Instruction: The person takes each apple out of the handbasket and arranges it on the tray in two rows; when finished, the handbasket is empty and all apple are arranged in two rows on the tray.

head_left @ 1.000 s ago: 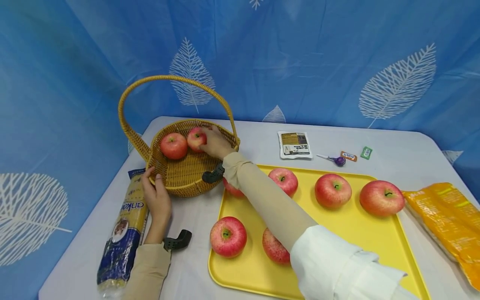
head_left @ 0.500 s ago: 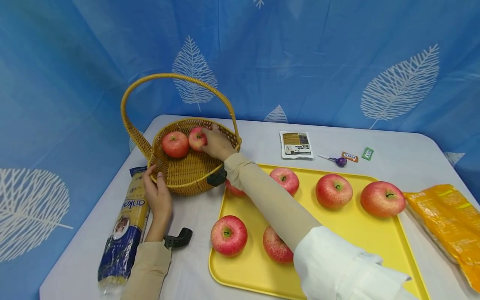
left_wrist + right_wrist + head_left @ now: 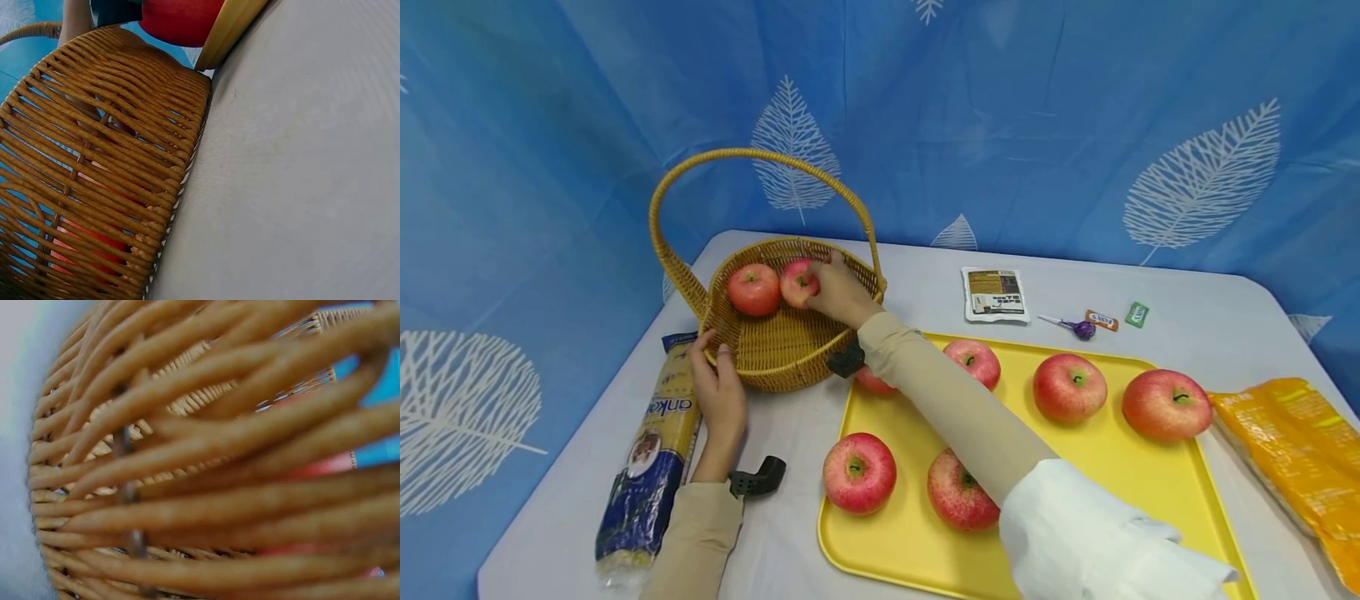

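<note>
A woven wicker basket [image 3: 782, 379] with a tall arched handle stands at the table's back left. Inside it lie a red apple [image 3: 753, 290] and, just right of that one, a second apple [image 3: 797, 282]. My right hand [image 3: 841, 292] reaches over the basket's rim and grips this second apple, hiding part of it. At the front left of the rim, my left hand [image 3: 721, 396] holds the basket with thumb and fingers. Both wrist views are largely filled by the basket's weave [image 3: 106, 156], with red showing through the gaps; neither shows the fingers clearly.
A yellow tray [image 3: 1075, 500] with several apples [image 3: 860, 473] lies right of the basket. Left is a blue-and-yellow ankara packet [image 3: 651, 458]. Behind the tray are a white-edged sachet [image 3: 995, 293], a lollipop [image 3: 1082, 330] and two small wrapped sweets [image 3: 1137, 314]. An orange bag [image 3: 1292, 458] lies far right.
The head view has shifted slightly, so everything sits a little further right. My right hand stays on the apple in the basket and my left hand stays on the rim.
</note>
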The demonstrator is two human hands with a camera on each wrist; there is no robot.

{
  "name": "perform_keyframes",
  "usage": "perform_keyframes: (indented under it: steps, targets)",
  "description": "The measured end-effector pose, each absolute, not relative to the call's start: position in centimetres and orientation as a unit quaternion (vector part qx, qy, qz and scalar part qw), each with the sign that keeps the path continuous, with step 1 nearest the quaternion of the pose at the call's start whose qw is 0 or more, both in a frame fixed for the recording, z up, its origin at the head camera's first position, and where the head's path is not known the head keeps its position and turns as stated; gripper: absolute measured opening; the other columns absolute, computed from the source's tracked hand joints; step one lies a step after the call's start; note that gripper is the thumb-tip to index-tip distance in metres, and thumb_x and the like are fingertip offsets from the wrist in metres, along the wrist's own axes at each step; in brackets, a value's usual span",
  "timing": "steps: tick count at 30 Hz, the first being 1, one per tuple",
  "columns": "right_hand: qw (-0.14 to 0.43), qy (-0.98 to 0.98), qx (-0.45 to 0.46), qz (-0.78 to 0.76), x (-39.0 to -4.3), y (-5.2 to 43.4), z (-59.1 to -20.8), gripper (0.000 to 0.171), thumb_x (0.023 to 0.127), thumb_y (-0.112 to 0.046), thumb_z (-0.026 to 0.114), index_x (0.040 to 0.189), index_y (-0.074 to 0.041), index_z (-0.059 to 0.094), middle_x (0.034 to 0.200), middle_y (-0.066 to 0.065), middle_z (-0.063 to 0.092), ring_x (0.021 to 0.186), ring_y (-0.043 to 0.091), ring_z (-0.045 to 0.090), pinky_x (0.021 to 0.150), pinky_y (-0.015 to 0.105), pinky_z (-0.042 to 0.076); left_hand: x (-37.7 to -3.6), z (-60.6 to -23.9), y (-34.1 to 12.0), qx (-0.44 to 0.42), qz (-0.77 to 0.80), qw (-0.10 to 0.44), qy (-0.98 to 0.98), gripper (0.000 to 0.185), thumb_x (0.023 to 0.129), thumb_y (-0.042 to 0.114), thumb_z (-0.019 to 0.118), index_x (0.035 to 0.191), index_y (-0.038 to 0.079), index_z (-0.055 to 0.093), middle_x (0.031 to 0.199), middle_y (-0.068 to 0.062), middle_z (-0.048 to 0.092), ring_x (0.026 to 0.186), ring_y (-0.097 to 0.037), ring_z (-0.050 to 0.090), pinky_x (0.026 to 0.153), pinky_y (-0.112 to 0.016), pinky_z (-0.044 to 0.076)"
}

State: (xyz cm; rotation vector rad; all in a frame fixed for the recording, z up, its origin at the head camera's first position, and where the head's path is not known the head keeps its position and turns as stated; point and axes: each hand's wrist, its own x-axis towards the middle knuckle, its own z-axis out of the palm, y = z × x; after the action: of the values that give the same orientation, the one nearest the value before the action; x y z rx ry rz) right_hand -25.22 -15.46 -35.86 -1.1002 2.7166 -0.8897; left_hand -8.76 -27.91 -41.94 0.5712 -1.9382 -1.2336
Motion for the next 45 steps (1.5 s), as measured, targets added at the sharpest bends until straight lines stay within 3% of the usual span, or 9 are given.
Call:
perform_keyframes:
  steps: [11, 19, 26, 30, 36, 45]
  targets:
    - [0.068, 0.887, -0.355, -0.289, -25.7, -15.6, -35.6, 0.06, 0.079, -0.031, 0.068, 0.132, -0.015, 0.045, 0.129, 0.007, 0.05, 0.118, 0.022, 0.04, 0.097, 0.032, 0.04, -8.8, -41.9, -28.0, 0.221, -0.484, 0.376, -0.758, 0.035, 0.096, 0.023, 0.037, 0.127, 0.008, 0.043, 0.135, -0.007, 0.042, 0.132, -0.016, 0.031, 0.109, -0.037, 0.022]
    - [0.117, 0.876, -0.335, -0.327, -25.2, -16.0, -34.0, 0.063, 0.083, -0.038, 0.061, 0.136, -0.014, 0.038, 0.128, 0.007, 0.049, 0.122, 0.022, 0.034, 0.095, 0.034, 0.04, -8.8, -41.9, -28.2, 0.223, -0.483, 0.378, -0.758, 0.035, 0.096, 0.023, 0.036, 0.127, 0.008, 0.043, 0.135, -0.007, 0.043, 0.131, -0.017, 0.032, 0.109, -0.038, 0.022]
    - [0.15, 0.881, -0.295, -0.339, -25.5, -16.5, -33.4, 0.067, 0.084, -0.039, 0.059, 0.14, -0.016, 0.031, 0.141, 0.014, 0.027, 0.126, 0.029, 0.027, 0.098, 0.043, 0.036, -8.8, -41.9, -28.0, 0.221, -0.488, 0.373, -0.758, 0.035, 0.096, 0.023, 0.037, 0.127, 0.008, 0.043, 0.135, -0.007, 0.043, 0.132, -0.017, 0.031, 0.109, -0.038, 0.022]
    - [0.172, 0.877, -0.258, -0.368, -25.8, -16.8, -33.1, 0.07, 0.083, -0.039, 0.06, 0.141, -0.016, 0.028, 0.141, 0.015, 0.023, 0.127, 0.032, 0.025, 0.099, 0.044, 0.035, -8.8, -41.8, -27.9, 0.22, -0.491, 0.372, -0.756, 0.036, 0.096, 0.023, 0.037, 0.127, 0.008, 0.043, 0.135, -0.007, 0.042, 0.132, -0.018, 0.031, 0.109, -0.039, 0.023]
    - [0.17, 0.873, -0.248, -0.385, -26.0, -17.3, -33.5, 0.072, 0.082, -0.038, 0.061, 0.142, -0.016, 0.027, 0.14, 0.015, 0.025, 0.127, 0.032, 0.027, 0.098, 0.045, 0.036, -8.5, -41.5, -27.9, 0.221, -0.491, 0.371, -0.757, 0.035, 0.096, 0.021, 0.037, 0.128, 0.009, 0.043, 0.135, -0.008, 0.042, 0.132, -0.019, 0.031, 0.109, -0.039, 0.022]
    - [0.163, 0.88, -0.253, -0.368, -26.1, -17.5, -35.0, 0.085, 0.077, -0.041, 0.066, 0.144, -0.02, 0.018, 0.147, 0.014, 0.015, 0.136, 0.031, 0.014, 0.103, 0.045, 0.032, -7.5, -38.7, -25.9, 0.223, -0.51, 0.36, -0.749, 0.036, 0.096, 0.012, 0.033, 0.128, -0.003, 0.039, 0.136, -0.02, 0.037, 0.133, -0.03, 0.027, 0.109, -0.046, 0.019]
